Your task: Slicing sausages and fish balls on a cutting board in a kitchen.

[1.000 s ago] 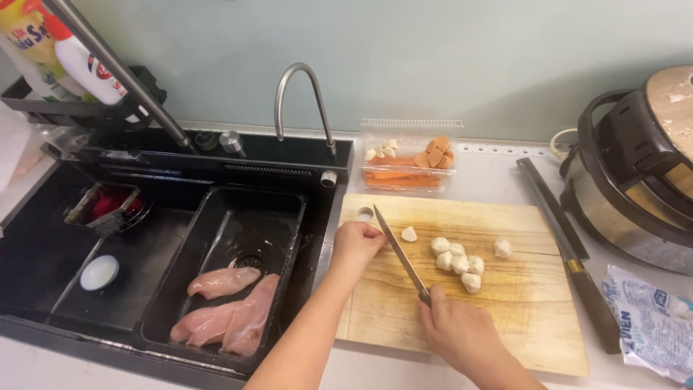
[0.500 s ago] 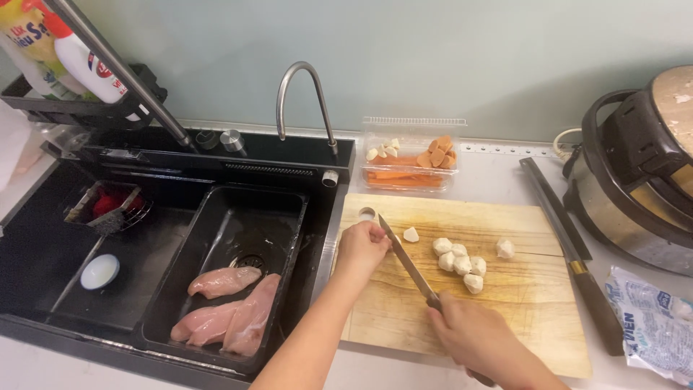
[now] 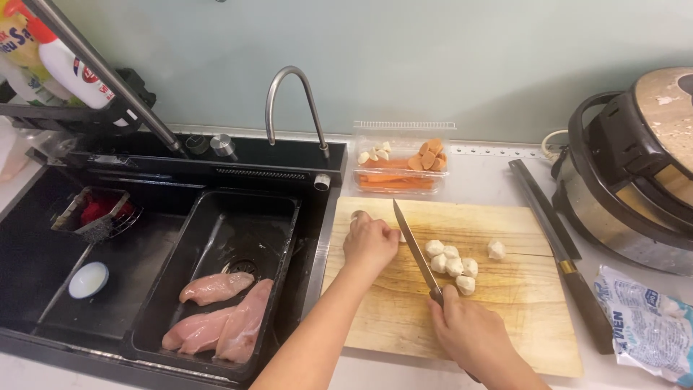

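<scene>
In the lower middle of the frame the right hand [image 3: 473, 339] is closed around the dark handle of a long kitchen knife [image 3: 411, 248]. The blade runs up and to the left over the wooden cutting board [image 3: 520, 318], its tip near the top edge of the board. The left hand [image 3: 369, 244] rests on the left part of the board, fingers curled down over a small pale piece just to the left of the blade — the piece is mostly hidden under the fingers, so I cannot tell its shape.

Just to the right of the blade lies a cluster of white balls [image 3: 451, 263], touching each other, and one more white ball [image 3: 496, 250] lies apart, further right. Above the board, in the upper middle, stands a clear plastic tray [image 3: 401, 182] with orange sticks, orange slices and some white pieces inside.

On the left side of the frame is a black sink [image 3: 43, 245] with a curved metal faucet [image 3: 289, 94]. A black basin [image 3: 285, 209] sits in it, and raw chicken pieces [image 3: 220, 318] lie at its bottom. On the right, a second long dark knife [image 3: 556, 238] lies on the counter beside the board, a round cooker [image 3: 635, 166] stands at the right edge, and a printed plastic bag [image 3: 642, 325] lies in the lower right corner.
</scene>
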